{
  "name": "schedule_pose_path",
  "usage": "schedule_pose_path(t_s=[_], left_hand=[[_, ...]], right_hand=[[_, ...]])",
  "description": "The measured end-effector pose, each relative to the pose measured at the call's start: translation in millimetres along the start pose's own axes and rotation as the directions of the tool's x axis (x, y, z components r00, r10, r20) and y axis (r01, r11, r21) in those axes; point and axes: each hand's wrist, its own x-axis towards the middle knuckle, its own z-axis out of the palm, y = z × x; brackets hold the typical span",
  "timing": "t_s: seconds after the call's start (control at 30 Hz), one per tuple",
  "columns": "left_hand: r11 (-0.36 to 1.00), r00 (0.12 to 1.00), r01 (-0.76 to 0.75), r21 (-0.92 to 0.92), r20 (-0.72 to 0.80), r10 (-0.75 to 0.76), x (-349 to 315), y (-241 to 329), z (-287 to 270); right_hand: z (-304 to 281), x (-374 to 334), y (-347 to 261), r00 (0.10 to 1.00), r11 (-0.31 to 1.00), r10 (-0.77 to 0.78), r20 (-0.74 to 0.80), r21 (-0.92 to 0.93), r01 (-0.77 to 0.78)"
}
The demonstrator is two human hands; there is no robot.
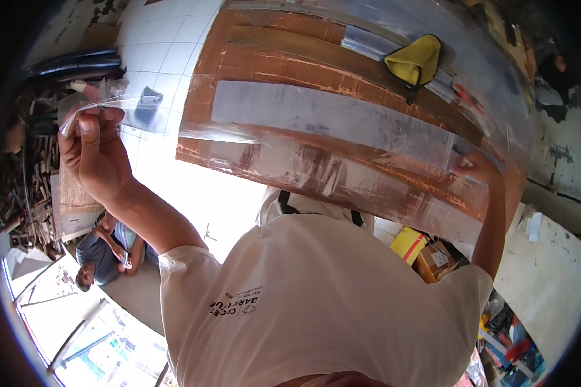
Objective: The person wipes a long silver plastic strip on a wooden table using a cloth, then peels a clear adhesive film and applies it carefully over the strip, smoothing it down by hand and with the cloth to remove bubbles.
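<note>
A long sheet of clear plastic film (pixel 190 132) stretches from the left side across a brown worktable. My left hand (pixel 97 148) is raised past the table's left end, its thumb and fingers pinched on the film's edge. At the table's right side my right hand (pixel 479 166) is low over the surface, fingers curled on the film near the end of a long whitish strip (pixel 316 109). That strip lies flat on the table, seemingly under the film. What is under my right fingers is partly hidden.
A yellow cloth (pixel 416 59) with black edging lies toward the table's far side, beside long flat bars (pixel 290 46). Boxes (pixel 432 259) stand below the near right edge. A person (pixel 106 251) sits at the left, near piled wood pieces (pixel 39 174).
</note>
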Motion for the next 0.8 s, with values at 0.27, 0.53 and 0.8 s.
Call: schedule_pose_path(t_s=[0.27, 0.53, 0.8], left_hand=[[0.947, 0.926, 0.319, 0.036, -0.223, -0.304, -36.2, -34.0, -81.9], [0.619, 0.632, 0.774, 0.132, -0.206, -0.747, -117.6, -118.7, -93.9], [0.418, 0.543, 0.783, 0.46, -0.179, -0.82, -144.9, -160.5, -81.1]], right_hand=[[13.5, -118.9, 92.4, 0.9, 0.893, 0.319, -0.297, 0.412, -0.18], [82.9, -198.2, 141.1, 0.827, 0.713, 0.539, -0.159, 0.609, -0.348], [132.2, -207.1, 199.3, 0.722, 0.566, 0.654, -0.224, 0.778, -0.271]])
